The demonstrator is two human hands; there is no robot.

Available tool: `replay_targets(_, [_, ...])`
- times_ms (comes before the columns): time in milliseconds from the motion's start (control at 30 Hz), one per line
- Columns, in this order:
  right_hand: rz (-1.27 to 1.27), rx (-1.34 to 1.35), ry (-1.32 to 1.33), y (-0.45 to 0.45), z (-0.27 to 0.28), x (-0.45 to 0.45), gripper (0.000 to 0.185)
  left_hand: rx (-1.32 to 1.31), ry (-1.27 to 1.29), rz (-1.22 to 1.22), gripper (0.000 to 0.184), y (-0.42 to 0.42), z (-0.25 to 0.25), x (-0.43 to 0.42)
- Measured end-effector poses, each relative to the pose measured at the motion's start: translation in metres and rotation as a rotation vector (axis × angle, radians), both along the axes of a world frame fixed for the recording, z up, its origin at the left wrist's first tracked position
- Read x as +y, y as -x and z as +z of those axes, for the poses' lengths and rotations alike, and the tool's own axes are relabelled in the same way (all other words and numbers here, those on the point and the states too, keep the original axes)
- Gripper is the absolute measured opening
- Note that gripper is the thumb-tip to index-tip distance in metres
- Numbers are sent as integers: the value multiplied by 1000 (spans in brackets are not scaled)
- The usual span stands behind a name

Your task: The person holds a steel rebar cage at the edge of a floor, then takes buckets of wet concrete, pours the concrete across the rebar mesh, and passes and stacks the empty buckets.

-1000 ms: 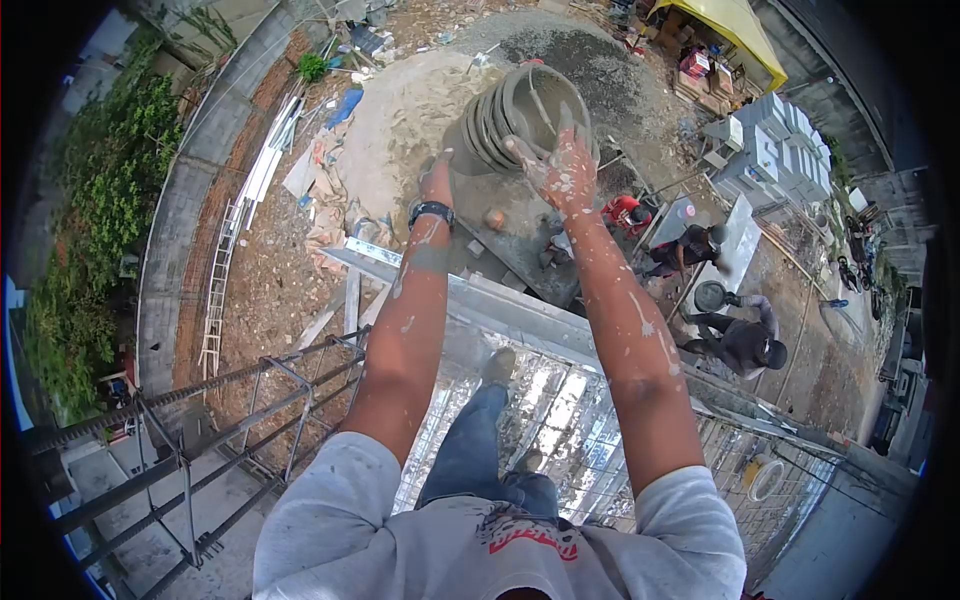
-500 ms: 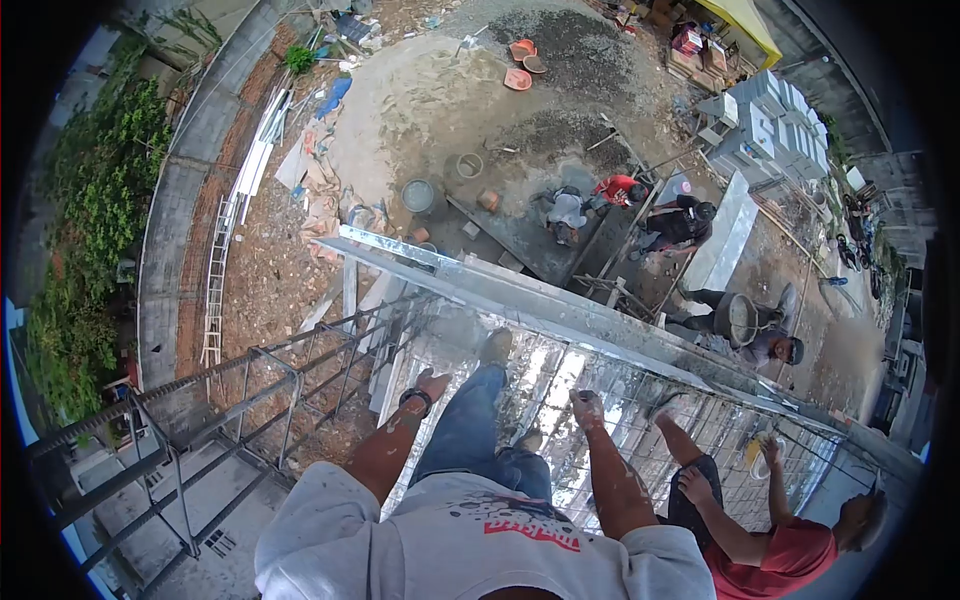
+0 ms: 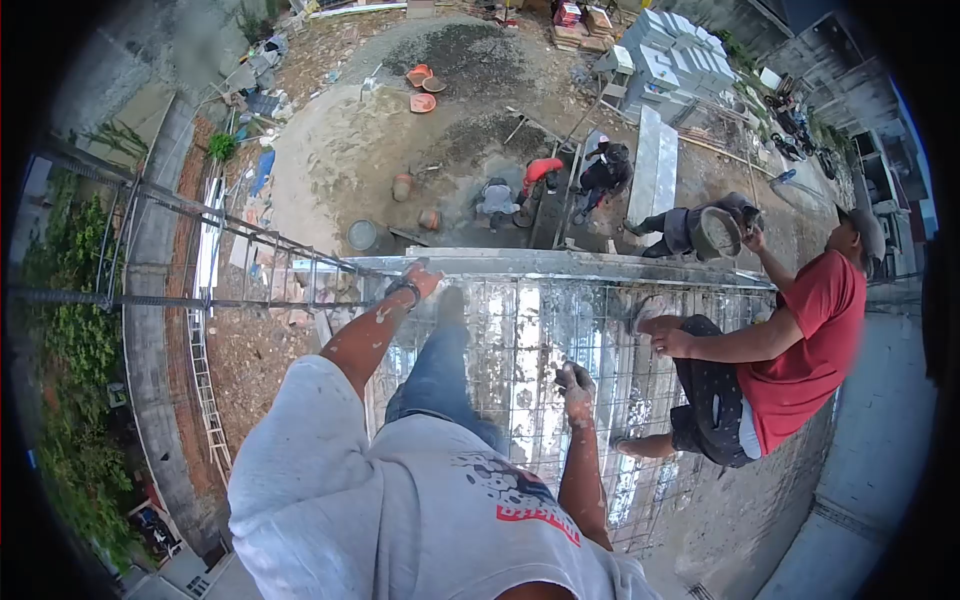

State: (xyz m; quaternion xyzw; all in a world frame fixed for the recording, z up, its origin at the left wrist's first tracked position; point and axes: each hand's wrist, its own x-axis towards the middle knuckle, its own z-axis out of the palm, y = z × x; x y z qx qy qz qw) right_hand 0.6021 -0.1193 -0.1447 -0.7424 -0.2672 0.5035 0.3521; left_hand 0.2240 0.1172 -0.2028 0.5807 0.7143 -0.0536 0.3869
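Note:
My left hand (image 3: 425, 279), with a dark band on its wrist, reaches forward with fingers stretched out. It is nearest the long formwork edge (image 3: 520, 263) and the end of the rebar cage (image 3: 290, 303); whether it touches either is unclear. Over the steel mesh (image 3: 500, 380), my right hand (image 3: 576, 390) hangs with loosely bent fingers, and I see nothing in it. Farther right, a bucket of grey material (image 3: 717, 233) is beyond the edge, by a person below in dark clothes. A co-worker in a red shirt (image 3: 808, 350) extends one hand beside that bucket.
The slab ends at a drop beyond the formwork edge. Several people work on the ground below, near a round tub (image 3: 362, 236) and orange basins (image 3: 422, 102). Stacked grey blocks (image 3: 675, 65) stand far right. A ladder (image 3: 205, 385) lies at left.
My view has turned and tilted. My left hand has reached forward toward the formwork edge. The co-worker has risen higher in view and extended a hand to the bucket, which has moved closer.

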Motion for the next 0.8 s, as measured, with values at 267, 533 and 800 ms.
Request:
replay_targets(267, [-594, -175, 320, -49, -53, -463, 43, -127, 66, -554, 57, -236, -2, -200])
replay_targets(533, [-1941, 191, -299, 44, -17, -819, 16, -493, 55, -1395, 42, -437, 1, -423])
replay_targets(800, [-1978, 439, 218, 108, -41, -808, 25, -94, 169, -1635, 42, -535, -45, -559])
